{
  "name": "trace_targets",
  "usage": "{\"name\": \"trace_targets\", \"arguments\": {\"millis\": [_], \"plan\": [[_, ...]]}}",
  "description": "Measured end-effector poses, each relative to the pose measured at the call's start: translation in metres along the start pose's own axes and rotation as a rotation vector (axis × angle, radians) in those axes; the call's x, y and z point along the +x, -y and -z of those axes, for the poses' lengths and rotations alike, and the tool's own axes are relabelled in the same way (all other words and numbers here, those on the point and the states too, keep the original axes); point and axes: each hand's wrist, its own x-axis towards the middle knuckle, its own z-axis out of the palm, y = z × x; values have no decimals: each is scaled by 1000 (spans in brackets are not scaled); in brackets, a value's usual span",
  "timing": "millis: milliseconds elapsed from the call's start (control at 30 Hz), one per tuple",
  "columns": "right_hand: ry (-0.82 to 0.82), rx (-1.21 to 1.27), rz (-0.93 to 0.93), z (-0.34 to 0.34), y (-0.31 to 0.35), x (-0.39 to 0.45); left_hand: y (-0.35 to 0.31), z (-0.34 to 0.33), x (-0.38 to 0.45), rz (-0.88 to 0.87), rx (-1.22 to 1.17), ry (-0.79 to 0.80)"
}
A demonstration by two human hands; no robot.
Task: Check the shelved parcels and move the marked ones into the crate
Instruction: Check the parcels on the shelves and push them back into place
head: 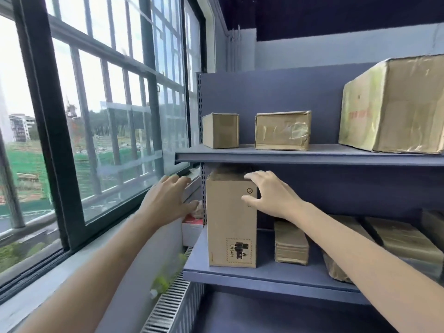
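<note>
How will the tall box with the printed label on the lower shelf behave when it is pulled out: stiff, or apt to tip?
The tall cardboard box looks stiff: its edges are straight and undented. It stands upright on a narrow base, so it may tip if pulled from the top, where the right hand touches it. Its weight cannot be judged.

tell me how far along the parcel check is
Done: nothing shown; no crate in view. In hand: both hands, left and right, reach for the tall box with a printed mark. Left: three boxes on the upper shelf, plus packets beside the tall box.
</note>
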Motion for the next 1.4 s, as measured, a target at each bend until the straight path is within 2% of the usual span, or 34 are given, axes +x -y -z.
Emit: {"name": "trace_targets", "arguments": {"millis": [200,600,767,1000,1267,1400], "plan": [[-56,-32,-12,6,11,40,31,-2,43,-63,-70,-68],[-141,-18,-2,17,-16,123,35,-7,145,-167,-67,-197],[-176,46,-25,14,-32,172,29,-16,192,-141,-55,-221],[-149,11,-72,-8,-51,217,36,-34,238,-91,-90,-248],[-227,-52,-240,-16,-52,249,58,-58,275,-77,-172,-181],[-209,-84,-345,-20,-48,258,66,-65,287,-76,-231,-57]]}}
